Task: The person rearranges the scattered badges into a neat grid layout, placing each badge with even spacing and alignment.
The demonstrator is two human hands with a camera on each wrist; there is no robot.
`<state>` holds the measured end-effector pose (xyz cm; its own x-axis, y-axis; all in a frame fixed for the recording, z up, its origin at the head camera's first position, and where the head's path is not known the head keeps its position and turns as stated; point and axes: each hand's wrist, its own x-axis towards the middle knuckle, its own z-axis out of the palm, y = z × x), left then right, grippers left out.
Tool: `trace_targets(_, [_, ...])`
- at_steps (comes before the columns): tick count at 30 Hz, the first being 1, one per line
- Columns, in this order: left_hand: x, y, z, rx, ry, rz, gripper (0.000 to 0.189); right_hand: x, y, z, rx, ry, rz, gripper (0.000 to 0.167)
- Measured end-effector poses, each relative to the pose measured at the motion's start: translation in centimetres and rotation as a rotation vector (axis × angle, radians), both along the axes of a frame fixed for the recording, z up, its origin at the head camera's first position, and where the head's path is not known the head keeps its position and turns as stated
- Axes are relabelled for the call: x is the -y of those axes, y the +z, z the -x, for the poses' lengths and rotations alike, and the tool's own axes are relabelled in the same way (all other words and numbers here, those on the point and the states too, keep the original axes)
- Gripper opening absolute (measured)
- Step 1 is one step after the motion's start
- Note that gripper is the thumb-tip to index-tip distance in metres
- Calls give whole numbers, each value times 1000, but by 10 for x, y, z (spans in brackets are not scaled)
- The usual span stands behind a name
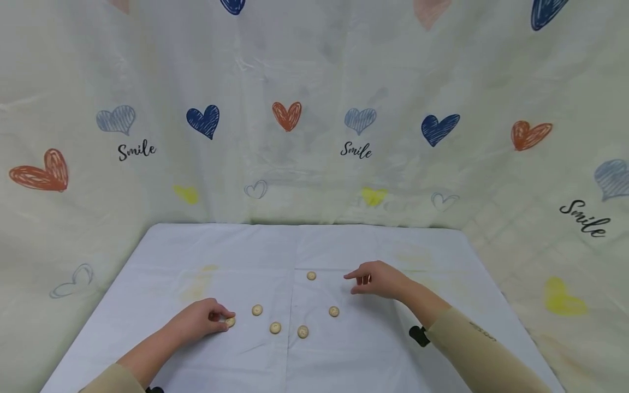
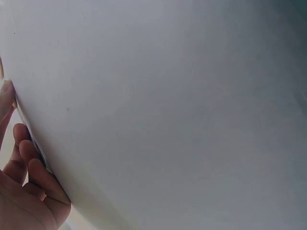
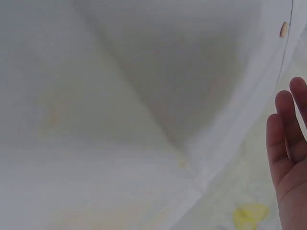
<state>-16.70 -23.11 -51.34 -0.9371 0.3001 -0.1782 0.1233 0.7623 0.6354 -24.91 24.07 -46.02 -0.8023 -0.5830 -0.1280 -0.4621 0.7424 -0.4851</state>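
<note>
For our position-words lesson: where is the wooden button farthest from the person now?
In the head view, that button lies near mid-width, just left of the right hand.

The head view showed six buttons (image 1: 275,327), one left hand (image 1: 201,320), one right hand (image 1: 378,280), one counter (image 1: 236,251), three "Smile" prints (image 1: 356,150), four dark blue hearts (image 1: 203,121), three red hearts (image 1: 287,115), three light blue hearts (image 1: 360,119), three yellow hearts (image 1: 374,196), three outlined hearts (image 1: 256,189) and two pink hearts (image 1: 431,10).

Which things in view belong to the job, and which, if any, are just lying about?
Likely in the job: beige disc pinched by left hand; five other beige discs.

Just background, nothing stray visible: white tablecloth; heart-print backdrop.
</note>
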Motion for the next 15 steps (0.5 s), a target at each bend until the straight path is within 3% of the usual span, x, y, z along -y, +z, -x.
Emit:
trace_targets(7, [0, 2, -3, -13, 0, 10, 24, -21, -1, -15, -10, -4, 18, 39])
trace_targets(15, [-1, 4, -5, -10, -1, 20, 23, -19, -5, -22, -14, 20, 29, 38])
